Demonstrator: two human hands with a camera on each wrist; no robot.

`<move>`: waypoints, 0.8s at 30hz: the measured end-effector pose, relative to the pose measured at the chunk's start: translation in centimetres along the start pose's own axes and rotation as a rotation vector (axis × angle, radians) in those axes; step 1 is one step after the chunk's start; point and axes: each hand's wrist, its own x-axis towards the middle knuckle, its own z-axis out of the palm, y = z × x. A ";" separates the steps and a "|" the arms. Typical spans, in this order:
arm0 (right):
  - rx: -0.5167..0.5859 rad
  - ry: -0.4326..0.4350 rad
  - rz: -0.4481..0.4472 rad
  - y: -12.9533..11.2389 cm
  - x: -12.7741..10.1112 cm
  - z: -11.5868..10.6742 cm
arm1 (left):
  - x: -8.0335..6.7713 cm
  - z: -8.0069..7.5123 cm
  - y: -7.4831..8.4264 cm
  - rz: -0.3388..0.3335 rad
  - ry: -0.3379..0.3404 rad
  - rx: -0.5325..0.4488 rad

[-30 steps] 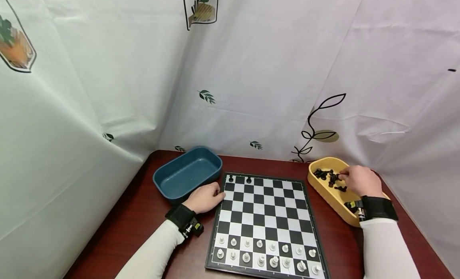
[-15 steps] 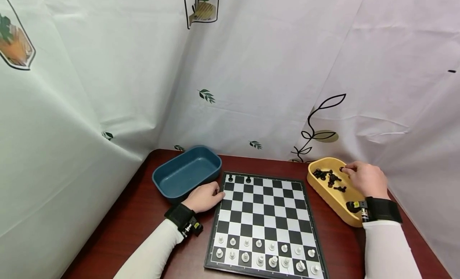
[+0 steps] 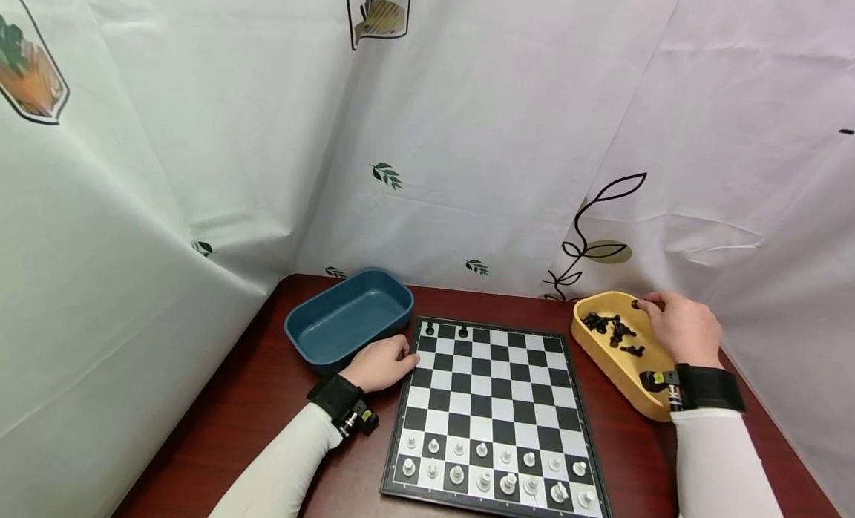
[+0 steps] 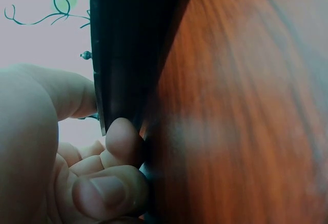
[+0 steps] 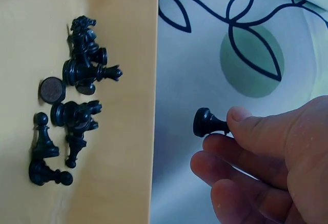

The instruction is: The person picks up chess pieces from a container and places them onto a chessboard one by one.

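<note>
My right hand is raised over the far right end of the yellow tray. Between thumb and forefinger it pinches a black chess piece, base pointing away from the hand, its top hidden by the fingers. My left hand holds the left edge of the chessboard, thumb over the top and the other fingers curled at its side. On the board's far row stand two black pieces, one in the corner and another two squares to its right. White pieces fill the two near rows.
More black pieces lie heaped on their sides in the yellow tray. A blue tray with nothing in it stands at the back left, close beside my left hand. A white patterned cloth hangs behind the dark red table.
My right hand has lifted from among the pieces, up and slightly away toward the tray's far end, with a black chess piece in its pinch. The left hand stays at the board's edge.
</note>
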 end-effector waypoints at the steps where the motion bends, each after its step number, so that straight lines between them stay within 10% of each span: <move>1: 0.002 0.004 -0.001 -0.2 0.0 0.0 | 0.0 0.0 0.0 0.004 0.002 0.000; 24: 0.028 0.140 -0.122 -4.2 -0.2 -1.5 | 0.1 0.0 0.1 -0.011 0.004 -0.006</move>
